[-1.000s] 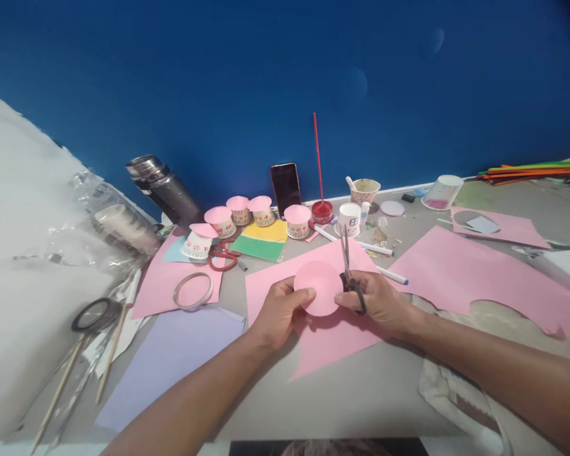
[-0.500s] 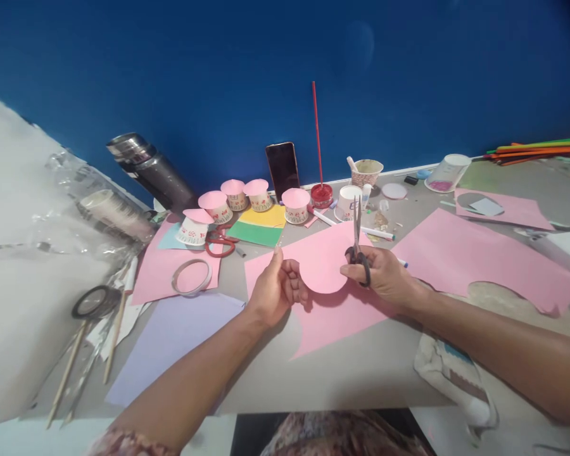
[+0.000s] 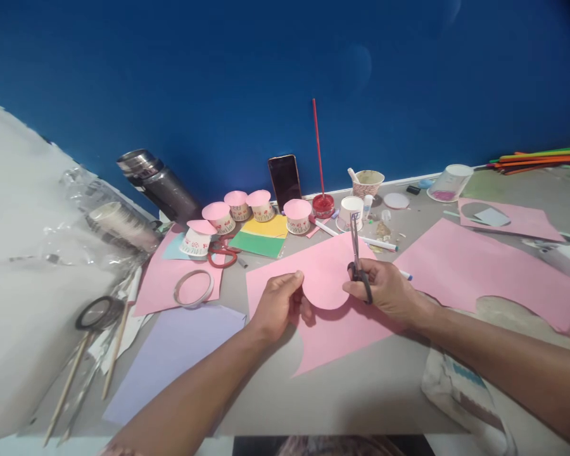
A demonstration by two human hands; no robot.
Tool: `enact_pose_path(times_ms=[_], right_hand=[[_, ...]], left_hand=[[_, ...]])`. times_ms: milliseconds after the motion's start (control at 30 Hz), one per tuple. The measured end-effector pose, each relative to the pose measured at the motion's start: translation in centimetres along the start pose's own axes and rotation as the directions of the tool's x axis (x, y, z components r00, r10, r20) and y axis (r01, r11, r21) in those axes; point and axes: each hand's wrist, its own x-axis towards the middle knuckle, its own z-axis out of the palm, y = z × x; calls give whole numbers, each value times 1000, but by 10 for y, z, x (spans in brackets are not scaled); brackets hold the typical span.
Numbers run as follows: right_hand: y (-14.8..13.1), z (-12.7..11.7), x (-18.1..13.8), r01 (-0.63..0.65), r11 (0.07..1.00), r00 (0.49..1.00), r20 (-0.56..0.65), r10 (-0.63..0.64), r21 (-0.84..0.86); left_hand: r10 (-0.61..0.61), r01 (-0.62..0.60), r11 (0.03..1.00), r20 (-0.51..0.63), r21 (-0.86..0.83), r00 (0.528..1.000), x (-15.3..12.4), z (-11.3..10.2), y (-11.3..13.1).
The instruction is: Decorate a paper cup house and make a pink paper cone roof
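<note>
My left hand [image 3: 279, 304] pinches the left edge of a pink paper disc [image 3: 323, 286] held just above the table. My right hand [image 3: 384, 290] grips black-handled scissors [image 3: 356, 261] with the blades pointing up and closed, and its fingers also touch the disc's right edge. Beneath both hands lies a pink paper sheet [image 3: 335, 332] with a round piece cut out of its lower left edge.
Several small cups with pink paper tops [image 3: 240, 212] stand at the back, beside a dark phone [image 3: 285, 180], a red paint pot with a stick [image 3: 322, 204], a metal flask [image 3: 156, 183] and red scissors [image 3: 221, 254]. Another pink sheet [image 3: 475, 269], a tape ring [image 3: 192, 288] and lilac paper [image 3: 171, 354] lie around.
My left hand shifted its hold from the disc's front to its left edge. The scissors stayed upright in my right hand. The head view shifted slightly.
</note>
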Motion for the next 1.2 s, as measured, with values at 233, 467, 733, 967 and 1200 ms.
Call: enact_pose_path(times_ms=[233, 467, 733, 967, 1200], right_hand=[[-2, -6, 3, 22, 1000, 999, -32, -22, -8], [-9, -23, 11, 85, 996, 976, -203, -80, 15], [-10, -24, 13, 75, 997, 971, -231, -66, 32], [1, -8, 11, 65, 976, 990, -139, -36, 210], [11, 4, 2, -72, 970, 996, 76, 55, 231]], left_hand=[[252, -229, 916, -28, 331, 967, 1, -6, 3], [161, -519, 14, 510, 855, 845, -22, 5, 0], [83, -451, -87, 458, 888, 885, -31, 9, 4], [265, -263, 649, 111, 714, 958, -17, 2, -1], [543, -519, 547, 194, 657, 817, -10, -5, -8]])
